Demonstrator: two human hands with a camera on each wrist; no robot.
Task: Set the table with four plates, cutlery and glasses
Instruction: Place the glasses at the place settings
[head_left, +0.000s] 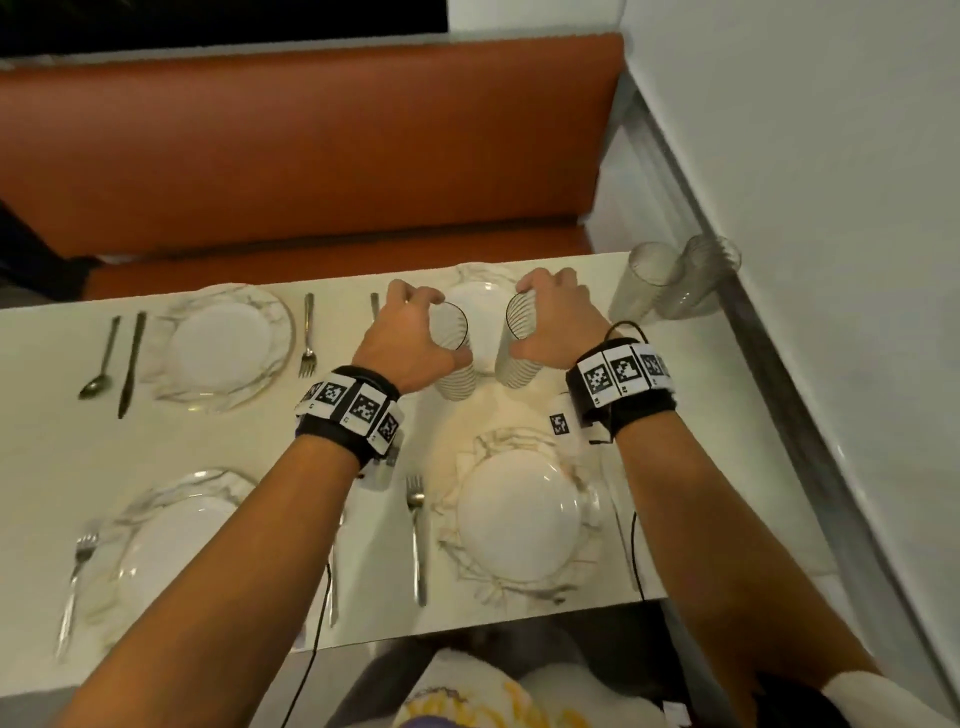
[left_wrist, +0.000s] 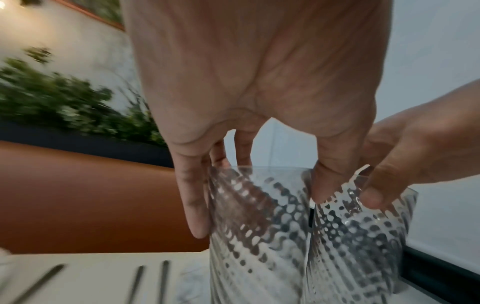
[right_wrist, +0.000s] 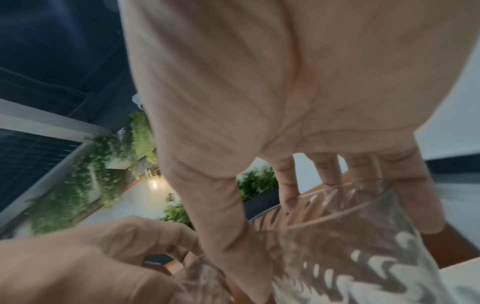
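Each of my hands grips a clear ribbed glass by its rim from above. My left hand (head_left: 447, 327) holds the left glass (head_left: 457, 371); my right hand (head_left: 522, 322) holds the right glass (head_left: 511, 364). Both glasses stand upright and close together, between the far right plate (head_left: 480, 301) and the near right plate (head_left: 519, 514). I cannot tell whether their bases touch the table. In the left wrist view my left hand (left_wrist: 259, 205) clasps its glass (left_wrist: 259, 236). The right wrist view shows my right hand (right_wrist: 324, 216) round its glass (right_wrist: 350, 257).
Two more glasses (head_left: 644, 283) stand at the far right corner by the wall. Two other plates (head_left: 223, 348) (head_left: 171, 535) lie on the left. A spoon (head_left: 98, 364), a knife (head_left: 132, 358) and forks (head_left: 308, 338) (head_left: 415, 535) lie beside the plates. An orange bench (head_left: 311, 156) runs behind the table.
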